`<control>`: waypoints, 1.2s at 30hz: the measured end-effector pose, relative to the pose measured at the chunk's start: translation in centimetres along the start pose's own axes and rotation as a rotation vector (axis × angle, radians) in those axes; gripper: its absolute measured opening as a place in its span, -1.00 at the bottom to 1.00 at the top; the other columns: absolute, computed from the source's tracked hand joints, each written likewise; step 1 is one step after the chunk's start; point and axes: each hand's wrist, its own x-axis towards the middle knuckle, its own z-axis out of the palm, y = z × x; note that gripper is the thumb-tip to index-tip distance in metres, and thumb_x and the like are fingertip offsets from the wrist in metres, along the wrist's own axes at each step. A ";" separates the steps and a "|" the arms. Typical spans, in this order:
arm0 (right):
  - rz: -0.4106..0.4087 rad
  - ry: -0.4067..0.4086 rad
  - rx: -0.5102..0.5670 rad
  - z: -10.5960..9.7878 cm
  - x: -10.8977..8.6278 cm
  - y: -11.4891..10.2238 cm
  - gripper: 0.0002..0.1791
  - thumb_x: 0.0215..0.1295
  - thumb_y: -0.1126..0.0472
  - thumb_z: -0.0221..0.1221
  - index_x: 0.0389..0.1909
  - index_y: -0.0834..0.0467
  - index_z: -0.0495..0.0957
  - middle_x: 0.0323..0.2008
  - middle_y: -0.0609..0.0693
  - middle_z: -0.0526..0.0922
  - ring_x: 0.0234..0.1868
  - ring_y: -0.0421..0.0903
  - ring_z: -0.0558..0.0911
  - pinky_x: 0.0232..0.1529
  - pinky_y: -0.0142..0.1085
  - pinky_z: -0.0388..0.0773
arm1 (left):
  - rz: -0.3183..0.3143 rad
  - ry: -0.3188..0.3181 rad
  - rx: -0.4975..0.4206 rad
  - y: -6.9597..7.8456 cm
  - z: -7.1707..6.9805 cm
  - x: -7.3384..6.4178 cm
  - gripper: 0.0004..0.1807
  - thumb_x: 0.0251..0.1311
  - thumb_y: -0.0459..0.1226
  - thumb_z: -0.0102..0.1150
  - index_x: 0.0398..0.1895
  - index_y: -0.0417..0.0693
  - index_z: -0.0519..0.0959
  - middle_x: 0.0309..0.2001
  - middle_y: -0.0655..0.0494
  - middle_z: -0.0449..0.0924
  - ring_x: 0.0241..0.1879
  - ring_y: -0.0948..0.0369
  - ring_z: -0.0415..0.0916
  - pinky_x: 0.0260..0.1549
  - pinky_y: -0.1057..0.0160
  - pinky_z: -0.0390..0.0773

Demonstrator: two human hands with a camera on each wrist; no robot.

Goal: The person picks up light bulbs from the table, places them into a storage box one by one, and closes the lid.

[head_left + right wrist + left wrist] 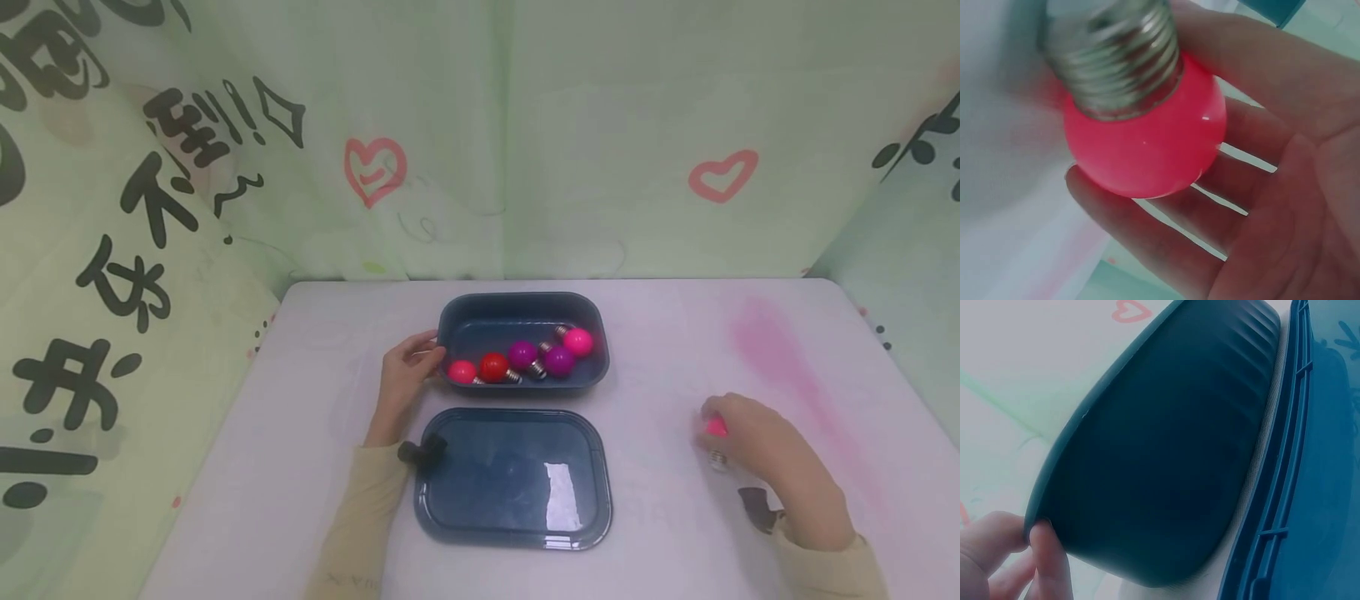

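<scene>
My right hand [772, 450] holds a pink light bulb [1147, 140] over the right part of the table. In the right wrist view the thumb and fingers are around its round glass, and the metal screw base points away from the palm. My left hand [402, 379] pinches the left end of the rim of a dark blue box [1154, 462]. Inside the box lie several bulbs: a pink bulb [461, 372] and a red bulb [494, 367] at the left, purple bulbs [522, 354] in the middle, and another pink bulb [578, 342] at the right.
A dark blue lid [495, 483] lies flat on the white table [667, 350], just in front of the box. The left wrist's black camera mount [423, 452] overlaps the lid's corner. Behind the table hangs a pale green curtain [600, 167] with drawn hearts.
</scene>
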 end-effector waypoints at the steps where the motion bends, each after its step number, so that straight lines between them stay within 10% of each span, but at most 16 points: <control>1: -0.002 0.000 0.003 0.0 0.1 0.0 -0.63 0.14 0.20 0.36 -0.13 0.37 0.57 -0.29 0.18 0.64 -0.24 0.19 0.62 -0.12 0.15 0.54 | 0.003 0.000 -0.002 0.0 0.0 0.0 -0.56 0.21 -0.32 0.34 0.17 -0.18 0.59 -0.04 -0.22 0.62 -0.27 0.31 0.64 -0.31 0.41 0.65; 19: -0.097 0.168 0.026 -1.3 1.8 -2.7 -0.70 0.14 0.25 0.37 -0.19 0.36 0.60 -0.36 0.13 0.62 -0.35 0.07 0.57 -0.19 0.07 0.58 | 0.004 -0.042 0.016 3.1 -0.1 -1.7 -0.54 0.24 -0.38 0.29 0.20 -0.34 0.52 -0.02 -0.33 0.60 -0.29 0.34 0.63 -0.28 0.37 0.67; 36: -0.093 0.205 0.112 -2.4 3.3 -5.6 -0.70 0.23 0.16 0.33 -0.12 0.27 0.62 -0.24 0.16 0.63 -0.27 0.08 0.59 -0.12 0.09 0.59 | 0.016 -0.042 0.011 3.0 -0.1 -1.7 -0.54 0.23 -0.38 0.29 0.20 -0.34 0.53 -0.04 -0.33 0.60 -0.26 0.28 0.65 -0.28 0.38 0.67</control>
